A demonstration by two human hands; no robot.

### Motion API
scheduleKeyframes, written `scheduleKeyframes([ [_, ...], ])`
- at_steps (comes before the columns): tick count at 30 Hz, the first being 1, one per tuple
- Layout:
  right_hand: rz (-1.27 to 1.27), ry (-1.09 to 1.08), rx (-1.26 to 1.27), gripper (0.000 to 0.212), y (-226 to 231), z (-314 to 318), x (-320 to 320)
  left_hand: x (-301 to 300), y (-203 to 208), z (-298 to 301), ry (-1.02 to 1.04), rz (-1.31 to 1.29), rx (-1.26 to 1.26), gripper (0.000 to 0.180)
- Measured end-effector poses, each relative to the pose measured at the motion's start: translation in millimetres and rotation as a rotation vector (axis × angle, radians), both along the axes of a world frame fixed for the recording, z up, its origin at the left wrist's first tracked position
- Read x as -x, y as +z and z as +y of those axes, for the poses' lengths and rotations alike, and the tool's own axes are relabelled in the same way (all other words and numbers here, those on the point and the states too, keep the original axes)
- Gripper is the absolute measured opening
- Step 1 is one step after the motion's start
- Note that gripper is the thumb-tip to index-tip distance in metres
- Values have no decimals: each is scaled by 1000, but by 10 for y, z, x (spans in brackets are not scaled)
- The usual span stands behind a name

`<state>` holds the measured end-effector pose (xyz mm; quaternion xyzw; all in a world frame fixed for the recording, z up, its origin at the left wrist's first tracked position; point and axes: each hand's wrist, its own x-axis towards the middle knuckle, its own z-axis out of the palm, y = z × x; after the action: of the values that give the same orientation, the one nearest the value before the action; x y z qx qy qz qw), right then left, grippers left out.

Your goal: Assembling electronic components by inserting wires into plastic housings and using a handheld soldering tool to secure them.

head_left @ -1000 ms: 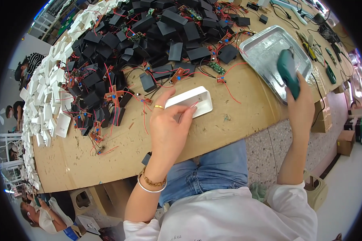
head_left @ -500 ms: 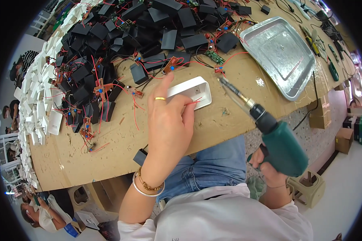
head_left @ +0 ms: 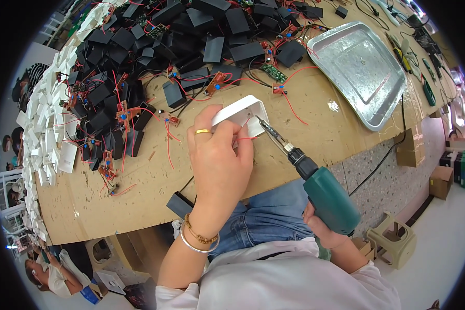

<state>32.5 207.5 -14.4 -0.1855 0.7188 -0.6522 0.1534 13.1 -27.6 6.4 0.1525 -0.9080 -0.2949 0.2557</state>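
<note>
While the right hand (head_left: 323, 231) gripped the driver (head_left: 333, 200), its bit (head_left: 277, 137) slanted leftward to the right end of the case (head_left: 236, 107) — contact unclear. The left hand (head_left: 219, 157) grasped the other end, long axis running sideways; black boxes (head_left: 213, 50) lay beyond.

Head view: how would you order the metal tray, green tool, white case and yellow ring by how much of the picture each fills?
1. Metal tray
2. Green tool, perhaps enlarged by being nearer the camera
3. White case, partly covered by the left hand
4. Yellow ring
</note>
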Motion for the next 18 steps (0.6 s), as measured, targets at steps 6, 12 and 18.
scheduleKeyframes([
  [6, -15, -5, 2, 16, -17, -56, -11, -10, -55, 67, 10, 61, 127, 9],
  [12, 88, 51, -18, 18, -68, -19, 42, -19, -103, 65, 15, 87, 135, 13],
  [18, 78, 32, 8, 19, -97, -26, 24, -33, -135, 52, -18, 123, 170, 25],
])
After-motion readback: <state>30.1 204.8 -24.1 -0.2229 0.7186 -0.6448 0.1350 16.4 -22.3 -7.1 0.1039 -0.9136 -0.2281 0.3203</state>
